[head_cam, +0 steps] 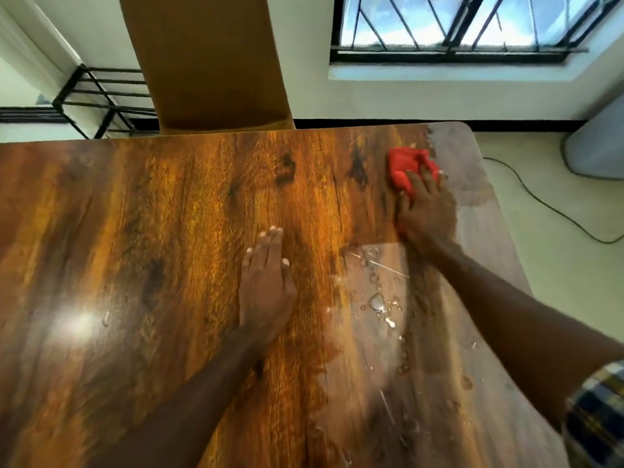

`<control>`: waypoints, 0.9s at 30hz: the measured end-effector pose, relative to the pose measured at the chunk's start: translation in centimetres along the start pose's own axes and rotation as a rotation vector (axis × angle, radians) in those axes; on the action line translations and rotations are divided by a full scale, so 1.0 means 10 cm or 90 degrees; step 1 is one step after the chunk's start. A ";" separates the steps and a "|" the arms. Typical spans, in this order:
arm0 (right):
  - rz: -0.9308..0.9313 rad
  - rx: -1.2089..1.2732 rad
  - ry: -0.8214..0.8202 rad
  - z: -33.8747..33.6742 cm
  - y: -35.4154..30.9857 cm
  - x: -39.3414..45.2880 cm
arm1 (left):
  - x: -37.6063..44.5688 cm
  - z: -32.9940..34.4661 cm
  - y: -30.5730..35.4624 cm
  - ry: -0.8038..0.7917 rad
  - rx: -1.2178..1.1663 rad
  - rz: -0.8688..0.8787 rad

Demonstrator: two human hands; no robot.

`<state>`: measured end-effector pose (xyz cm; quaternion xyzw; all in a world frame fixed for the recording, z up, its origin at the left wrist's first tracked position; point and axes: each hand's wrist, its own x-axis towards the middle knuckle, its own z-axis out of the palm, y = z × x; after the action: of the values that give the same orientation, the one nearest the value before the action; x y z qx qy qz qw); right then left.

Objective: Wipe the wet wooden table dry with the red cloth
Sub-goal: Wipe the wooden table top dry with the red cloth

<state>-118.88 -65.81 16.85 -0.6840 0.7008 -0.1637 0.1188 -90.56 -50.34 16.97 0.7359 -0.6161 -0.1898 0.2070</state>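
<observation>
Head view: the right hand (426,211) lies palm down on the red cloth (405,167), fingers spread and fairly straight, pressing it onto the desk (135,231) near the far right corner. The cloth is bunched, most of it showing beyond the fingertips and a little at the left of the palm. The left hand (266,285) rests flat on the bare wood near the middle of the desk, fingers straight and together, holding nothing. Between the two forearms and toward the near right edge, water drops (380,304) and thin streaks sit on the surface; a glare spot shines at the near left. A checked sleeve (597,410) covers the right upper arm. Beyond the far edge stands a brown chair (209,62), pushed up to the desk, with a black wire rack (98,99) at its left and a barred window (456,25) at its right. A cable (547,204) runs over the floor at right. No writing or labels can be read.
</observation>
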 end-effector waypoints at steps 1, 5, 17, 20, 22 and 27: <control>0.012 0.023 0.015 -0.06 0.10 0.01 | -0.10 0.02 -0.02 -0.011 0.009 -0.006; 0.058 0.204 0.114 -0.18 -0.07 -0.04 | -0.13 0.04 -0.05 -0.037 0.094 0.028; -0.186 0.026 -0.080 0.42 -1.15 -1.41 | -0.25 -0.03 0.01 0.007 0.045 0.059; -0.126 0.053 -0.043 0.18 -0.63 -1.26 | -0.48 -0.04 0.05 -0.017 0.066 0.139; -0.063 0.060 0.016 -0.01 -0.17 -1.13 | -0.65 -0.04 0.04 -0.026 0.082 0.142; 0.151 0.104 0.055 -0.31 0.45 -1.03 | -1.11 -0.06 -0.09 -0.034 0.120 0.060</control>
<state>-123.81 -55.27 17.32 -0.5768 0.7657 -0.2340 0.1622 -91.37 -39.26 17.26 0.7170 -0.6705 -0.1405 0.1288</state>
